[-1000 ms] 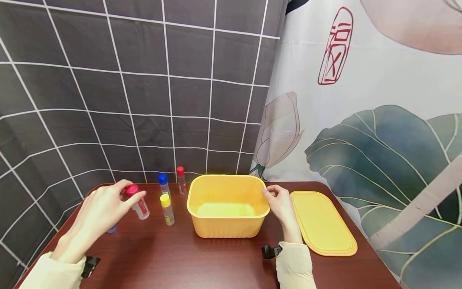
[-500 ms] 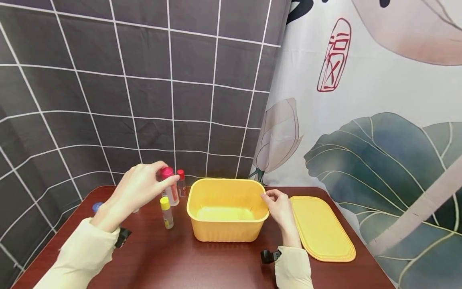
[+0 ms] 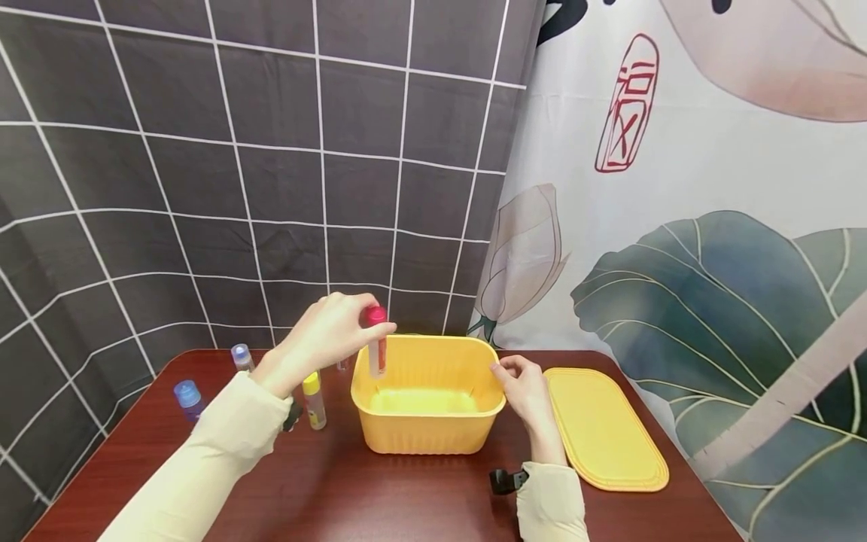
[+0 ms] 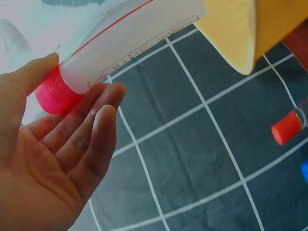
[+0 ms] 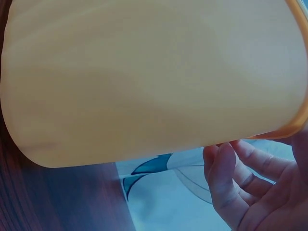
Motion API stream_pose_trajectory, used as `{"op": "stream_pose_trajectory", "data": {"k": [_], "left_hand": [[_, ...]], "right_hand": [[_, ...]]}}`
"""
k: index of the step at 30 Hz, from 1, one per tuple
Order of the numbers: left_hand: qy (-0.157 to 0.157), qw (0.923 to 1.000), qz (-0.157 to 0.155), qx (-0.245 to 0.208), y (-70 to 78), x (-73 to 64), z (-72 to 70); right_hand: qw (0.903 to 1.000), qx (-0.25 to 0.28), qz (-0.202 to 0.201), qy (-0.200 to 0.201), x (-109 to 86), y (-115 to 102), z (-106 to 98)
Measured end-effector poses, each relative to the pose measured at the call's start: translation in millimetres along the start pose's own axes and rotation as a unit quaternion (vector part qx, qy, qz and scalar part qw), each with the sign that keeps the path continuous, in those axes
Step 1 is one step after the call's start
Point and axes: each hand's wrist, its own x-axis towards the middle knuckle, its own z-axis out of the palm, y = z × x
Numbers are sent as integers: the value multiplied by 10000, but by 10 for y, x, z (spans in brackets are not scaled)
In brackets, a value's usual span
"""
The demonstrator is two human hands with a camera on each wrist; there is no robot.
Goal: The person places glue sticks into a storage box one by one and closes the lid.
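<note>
My left hand (image 3: pixel 328 327) pinches a clear bottle (image 3: pixel 377 357) by its pink cap, thumb on one side and fingers on the other. In the head view the bottle hangs upright over the left end of a yellow plastic bin (image 3: pixel 427 435). The left wrist view shows the bottle's clear body (image 4: pixel 130 43) with a red line and small print, its far end overlapping the bin's rim. My right hand (image 3: pixel 528 391) grips the bin's right rim; in the right wrist view its fingers (image 5: pixel 224 166) lie against the bin wall (image 5: pixel 144 86).
A yellow lid (image 3: pixel 606 429) lies right of the bin. Left of it stands a yellow-capped bottle (image 3: pixel 314 401); farther left are a blue bottle (image 3: pixel 189 399) and a clear, blue-topped one (image 3: pixel 241 357). A red-capped bottle (image 4: pixel 287 128) is mostly hidden behind my left hand in the head view.
My left hand has carried the pink-capped bottle rightward from the table's left side to over the bin. The two bottles at far left have come into view. My right hand stays on the rim.
</note>
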Motion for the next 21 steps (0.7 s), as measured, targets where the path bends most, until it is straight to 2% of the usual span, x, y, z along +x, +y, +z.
{"op": "stream_pose_trajectory", "data": {"k": [9, 16, 21], "left_hand": [[-243, 9985, 363, 318, 148, 257, 209], [-768, 9955, 493, 261, 260, 418, 338], [-1117, 9905, 701, 394, 320, 532, 436]], "right_hand": [[10000, -57, 35, 23, -5, -13, -4], [9999, -112, -92, 73, -8, -20, -5], [9997, -155, -166, 82, -6, -13, -12]]}}
